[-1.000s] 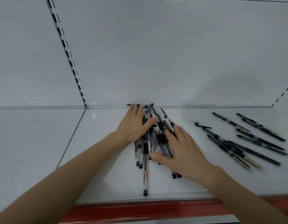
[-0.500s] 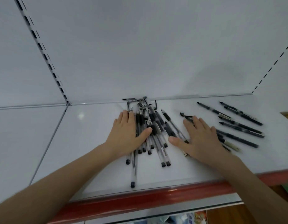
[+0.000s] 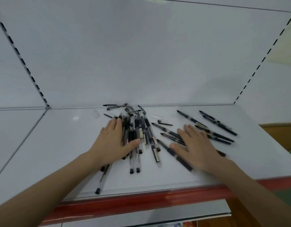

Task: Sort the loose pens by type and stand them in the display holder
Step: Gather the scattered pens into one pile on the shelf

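Pens [image 3: 142,133] lay in a loose heap at the middle of the glossy white shelf [image 3: 59,145], mostly clear plastic barrels with black grips and end plugs, some bearing paper labels. Their tips fanned toward the smooth back panel [image 3: 141,63], and one clear pen reached close to the red strip [image 3: 141,200] along the shelf's front edge. Your left hand [image 3: 113,143] lay flat on the heap's left side, fingers straight and together, thumb stretched across several barrels. Your right hand [image 3: 197,146] was flat too, fingers spread, pressing on the near ends of the slim dark pens [image 3: 218,122] scattered to the right. That hand was blurred. A separate black cap [image 3: 164,123] with a thin clip lay between the two groups.
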The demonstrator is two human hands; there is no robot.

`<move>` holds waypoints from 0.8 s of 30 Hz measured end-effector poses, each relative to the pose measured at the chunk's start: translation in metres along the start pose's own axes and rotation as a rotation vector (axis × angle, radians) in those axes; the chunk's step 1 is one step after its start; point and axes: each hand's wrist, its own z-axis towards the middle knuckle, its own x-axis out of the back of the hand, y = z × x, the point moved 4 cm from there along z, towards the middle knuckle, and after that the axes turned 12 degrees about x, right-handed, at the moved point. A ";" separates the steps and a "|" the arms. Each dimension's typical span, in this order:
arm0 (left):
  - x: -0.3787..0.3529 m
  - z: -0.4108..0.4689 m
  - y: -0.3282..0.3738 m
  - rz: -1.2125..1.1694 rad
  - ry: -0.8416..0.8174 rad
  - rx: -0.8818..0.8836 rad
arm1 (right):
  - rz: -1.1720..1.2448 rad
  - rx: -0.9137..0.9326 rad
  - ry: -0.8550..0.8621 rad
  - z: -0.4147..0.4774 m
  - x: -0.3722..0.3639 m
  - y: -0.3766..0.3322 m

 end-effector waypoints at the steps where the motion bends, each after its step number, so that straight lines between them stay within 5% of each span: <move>1: -0.003 -0.001 0.011 -0.020 -0.015 -0.003 | -0.018 0.020 0.023 0.005 -0.002 -0.001; 8: -0.011 0.000 0.060 -0.062 0.018 -0.013 | 0.282 0.186 0.238 0.020 0.020 0.002; 14: -0.017 -0.012 0.054 0.028 0.027 0.100 | 0.105 -0.250 0.067 0.006 0.020 0.096; 20: -0.026 -0.003 0.080 0.091 0.117 0.046 | 0.107 0.062 0.113 0.025 0.014 0.041; 24: -0.016 -0.006 0.066 -0.018 0.099 0.048 | 0.241 0.113 0.150 0.025 0.022 0.033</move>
